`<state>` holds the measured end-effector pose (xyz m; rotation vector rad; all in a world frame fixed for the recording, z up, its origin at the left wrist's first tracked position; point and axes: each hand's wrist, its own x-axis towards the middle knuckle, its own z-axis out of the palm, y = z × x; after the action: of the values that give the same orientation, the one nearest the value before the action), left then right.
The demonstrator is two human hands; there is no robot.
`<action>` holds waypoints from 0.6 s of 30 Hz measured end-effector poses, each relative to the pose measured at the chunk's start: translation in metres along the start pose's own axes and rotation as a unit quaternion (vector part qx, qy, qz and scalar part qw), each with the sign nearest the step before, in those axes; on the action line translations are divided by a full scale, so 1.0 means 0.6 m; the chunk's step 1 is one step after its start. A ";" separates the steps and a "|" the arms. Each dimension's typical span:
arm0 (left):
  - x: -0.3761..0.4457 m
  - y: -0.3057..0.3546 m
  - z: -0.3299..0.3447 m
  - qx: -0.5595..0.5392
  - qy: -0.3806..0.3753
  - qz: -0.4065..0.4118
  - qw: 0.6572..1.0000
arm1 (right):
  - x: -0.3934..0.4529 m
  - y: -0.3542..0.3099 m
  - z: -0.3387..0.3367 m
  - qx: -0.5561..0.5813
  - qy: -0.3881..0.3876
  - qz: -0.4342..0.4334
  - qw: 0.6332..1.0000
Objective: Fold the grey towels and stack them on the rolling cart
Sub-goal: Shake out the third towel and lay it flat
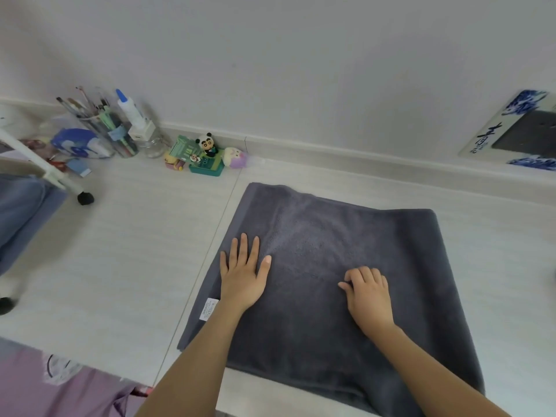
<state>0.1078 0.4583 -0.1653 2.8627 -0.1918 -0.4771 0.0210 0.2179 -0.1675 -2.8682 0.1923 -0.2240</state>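
Note:
A dark grey towel (pixel 331 266) lies folded flat on the pale surface, with a white care label (pixel 208 309) at its left edge. My left hand (pixel 243 275) presses flat on the towel's left part, fingers straight and spread. My right hand (pixel 368 293) rests on the towel's middle right with its fingers curled under; no fabric is visibly raised in it. The rolling cart's white frame (pixel 45 165) and a black caster (pixel 85 198) show at the far left, with blue-grey cloth (pixel 21 212) beneath it.
Along the wall at the back left stand a jar of brushes (pixel 115 133), a glue bottle (pixel 131 111) and small toy figures (pixel 207 155). A blue-and-white board (pixel 517 130) leans at the right. Purple cloth (pixel 60 386) lies at the bottom left.

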 end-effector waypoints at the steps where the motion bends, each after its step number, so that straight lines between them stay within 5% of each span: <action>1: 0.002 0.001 -0.001 0.002 -0.003 0.000 1.000 | 0.002 0.002 -0.001 0.003 -0.004 -0.003 1.000; 7: 0.001 0.005 -0.012 0.014 -0.029 -0.010 0.999 | 0.003 0.027 -0.015 0.086 -0.003 0.018 0.996; 15: -0.006 -0.001 0.013 0.052 0.040 0.010 0.998 | -0.018 -0.014 -0.015 -0.025 0.032 -0.027 0.999; 18: -0.026 0.002 0.029 0.066 0.071 0.067 0.993 | -0.078 -0.035 -0.004 -0.016 -0.059 -0.098 0.993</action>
<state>0.0873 0.4561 -0.1764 2.9709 -0.4015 -0.2421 -0.0229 0.2447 -0.1661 -2.9199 -0.1097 -0.0868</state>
